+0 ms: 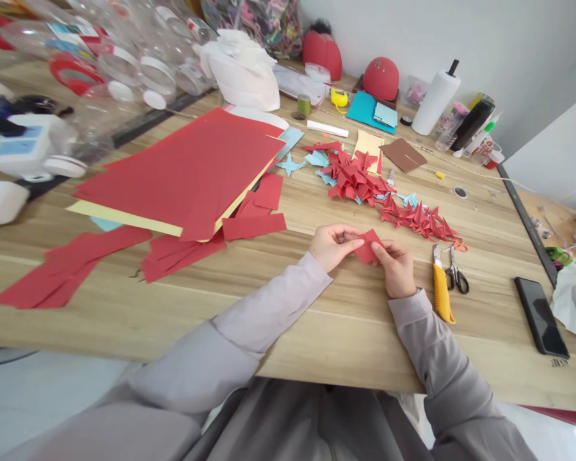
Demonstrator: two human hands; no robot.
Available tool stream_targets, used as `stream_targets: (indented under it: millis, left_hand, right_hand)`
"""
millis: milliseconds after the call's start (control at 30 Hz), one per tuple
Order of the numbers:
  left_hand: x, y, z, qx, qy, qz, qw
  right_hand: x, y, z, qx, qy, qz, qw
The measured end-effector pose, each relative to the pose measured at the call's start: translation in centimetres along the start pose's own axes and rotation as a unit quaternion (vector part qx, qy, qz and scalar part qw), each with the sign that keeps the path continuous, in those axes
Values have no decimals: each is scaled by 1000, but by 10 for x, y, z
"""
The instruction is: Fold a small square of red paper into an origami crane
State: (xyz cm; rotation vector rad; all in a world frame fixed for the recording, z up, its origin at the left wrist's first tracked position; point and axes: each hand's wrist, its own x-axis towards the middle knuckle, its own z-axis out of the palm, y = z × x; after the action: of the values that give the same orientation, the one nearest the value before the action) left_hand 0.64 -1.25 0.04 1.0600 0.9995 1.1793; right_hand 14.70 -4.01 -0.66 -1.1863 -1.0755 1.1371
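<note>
A small red paper square is held between both hands above the wooden table. My left hand pinches its left corner between thumb and fingers. On the other side, my right hand grips the right edge, its thumb on top. Behind the hands lie a heap of folded red paper stars and a row of more red stars, with a few light blue ones among them. To the left, cut red paper strips lie beside a stack of red sheets.
Right of my hands lie a yellow utility knife, black-handled scissors and a black phone. Plastic bottles and jars crowd the far left. A white paper roll stands at the back, near a yellow tape measure.
</note>
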Motion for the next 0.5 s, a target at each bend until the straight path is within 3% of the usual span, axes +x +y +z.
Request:
stream_targets:
  millis: [100,200,300,500]
  left_hand:
    - [-5,-2,4,26,-72,-54,996]
    - [-10,-3,8,37,-135,-100,985]
    - [-12,-2,8,26,-158,-128,979]
    - [-11,-3,7,34,-164,-140,976]
  right_hand:
    - [1,2,-2,38,35,0,999]
    - [0,-1,-2,15,2,-9,1000]
    - [-2,-4,-3,-34,-43,-22,998]
    - [-2,-2,-4,-62,-64,-27,996]
